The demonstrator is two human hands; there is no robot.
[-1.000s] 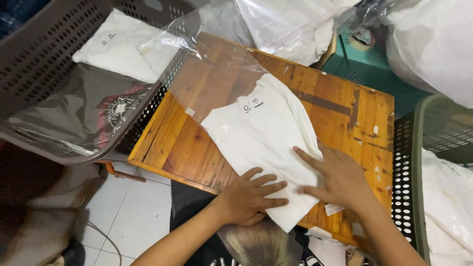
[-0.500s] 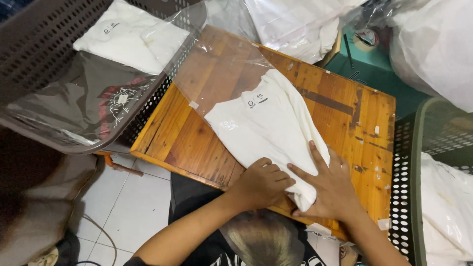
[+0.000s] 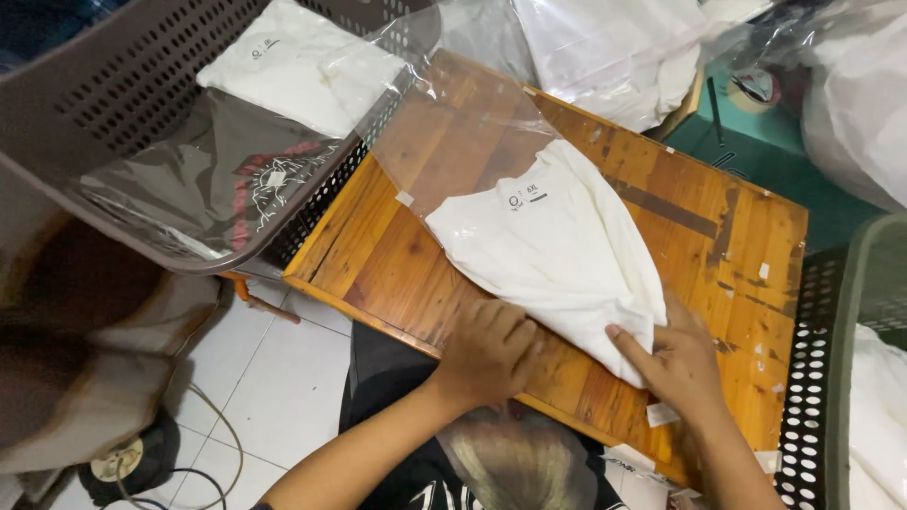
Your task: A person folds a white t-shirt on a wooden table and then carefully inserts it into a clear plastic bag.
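My left hand [image 3: 488, 351] is curled up with the fingers bent, and it presses on the bottom end of the white shirt [image 3: 557, 250] near the front edge of the wooden table [image 3: 746, 255]. I cannot tell if it has grabbed the cloth or only pushes down on it. My right hand [image 3: 675, 364] is half open, and its fingers pinch the shirt's lower corner, close to the front right part of the table. The shirt is folded and lies slanted across the middle of the table. Its top end is tucked inside a clear plastic bag [image 3: 453, 132] that reaches to the back left corner. A brown basket [image 3: 113, 104] touches the table's left edge, with a white folded shirt [image 3: 298, 66] and a black one [image 3: 246, 184] in it
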